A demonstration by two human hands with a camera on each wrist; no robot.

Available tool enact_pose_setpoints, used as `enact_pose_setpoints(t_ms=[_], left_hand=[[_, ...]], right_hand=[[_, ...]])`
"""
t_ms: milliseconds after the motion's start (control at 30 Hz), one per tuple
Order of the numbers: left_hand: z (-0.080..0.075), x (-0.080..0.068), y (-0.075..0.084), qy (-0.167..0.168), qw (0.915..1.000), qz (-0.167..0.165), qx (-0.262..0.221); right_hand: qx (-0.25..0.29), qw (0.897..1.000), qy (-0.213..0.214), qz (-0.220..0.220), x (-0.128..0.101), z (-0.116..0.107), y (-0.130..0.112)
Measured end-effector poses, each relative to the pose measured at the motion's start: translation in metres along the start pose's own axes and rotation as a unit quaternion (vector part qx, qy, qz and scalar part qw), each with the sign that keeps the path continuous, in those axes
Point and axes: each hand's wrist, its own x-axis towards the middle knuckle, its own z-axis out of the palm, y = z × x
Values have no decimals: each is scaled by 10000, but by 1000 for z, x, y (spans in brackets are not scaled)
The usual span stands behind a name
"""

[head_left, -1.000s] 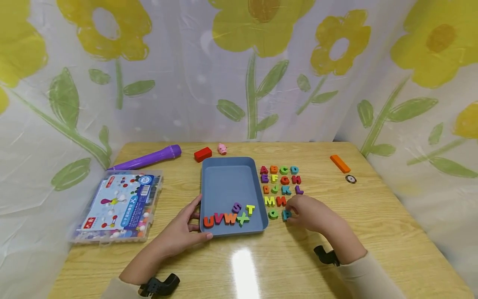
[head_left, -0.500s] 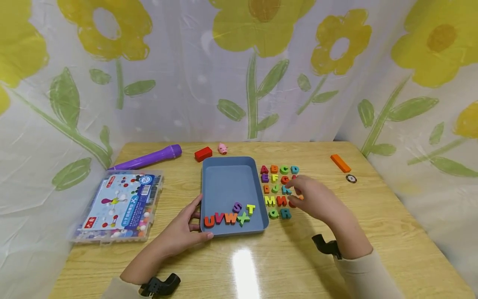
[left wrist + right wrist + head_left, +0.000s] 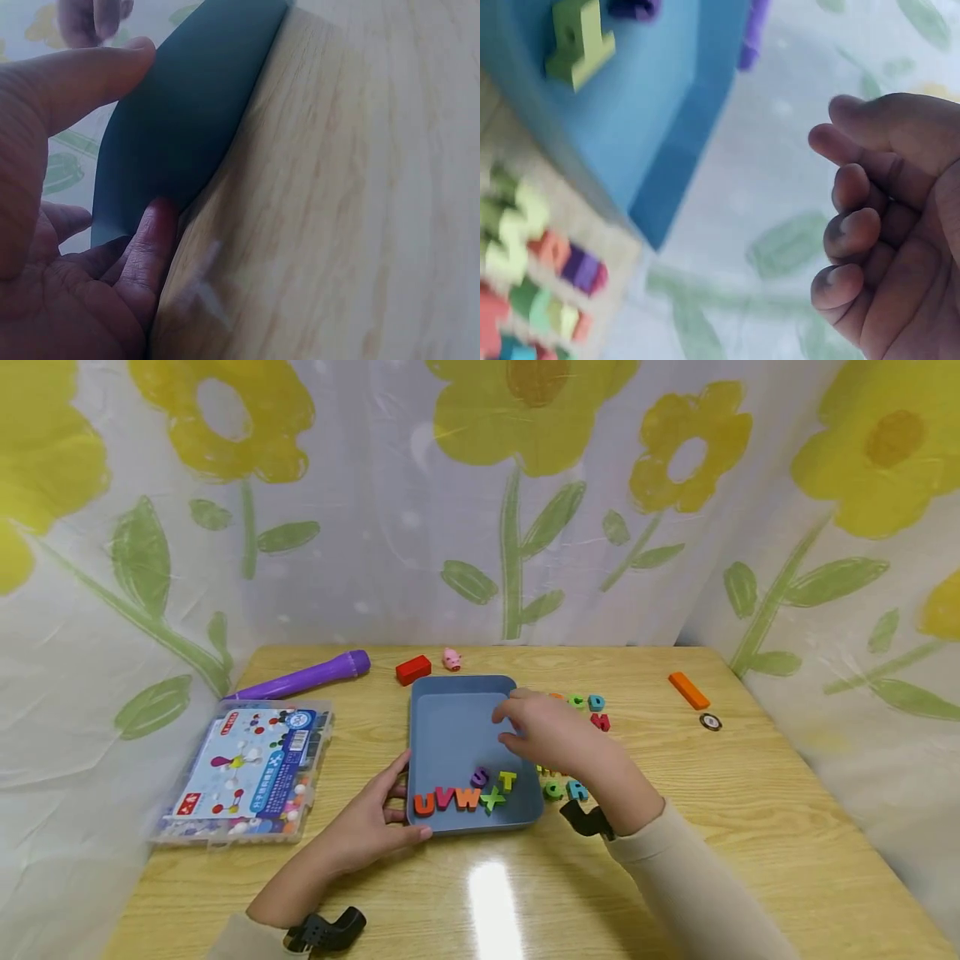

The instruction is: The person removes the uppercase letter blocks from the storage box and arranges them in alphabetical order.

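A blue-grey tray [image 3: 457, 735] lies on the table with plastic letters U, V, W [image 3: 467, 799], X, S and T [image 3: 507, 779] near its front edge. My left hand [image 3: 375, 817] holds its near left corner, the thumb along the front and the fingers against the left side; in the left wrist view they touch the tray wall [image 3: 180, 112]. My right hand [image 3: 551, 732] hovers above the tray's right part. Loosely bent fingers [image 3: 851, 232] show nothing between them in the right wrist view. Rows of coloured letters [image 3: 596, 702] stand right of the tray, partly hidden by my right arm.
On the left sits a clear case [image 3: 247, 777] of molecule model parts, with a purple toy microphone [image 3: 307, 675] behind it. A red block [image 3: 413, 670] and a pink pig [image 3: 452, 659] are behind the tray. At far right lie an orange block [image 3: 688, 691] and a round chip [image 3: 710, 722].
My right hand has left the lower letter rows, moved up past them, and swung left over the tray. My left hand stays at the tray corner. The head view has shifted slightly.
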Motion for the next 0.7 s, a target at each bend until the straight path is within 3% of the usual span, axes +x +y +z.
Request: enact_pose_setpoints(t_ms=[167,333,467,700], left_hand=[[0,0,-1,-8,10000,45,-1],[0,1,-2,-35,9999,112,-6],[0,0,-2,2,9999,105,42],[-1,1,-2,-18,9999,108,34]], right_hand=[[-200,9964,-820,-44,26,21,-11],[-370,9893,-1365,369,37,38,-13],[-473,9840,-1631,547,40,43,-16],[-652,9809,-1780,429,43,43,-22]])
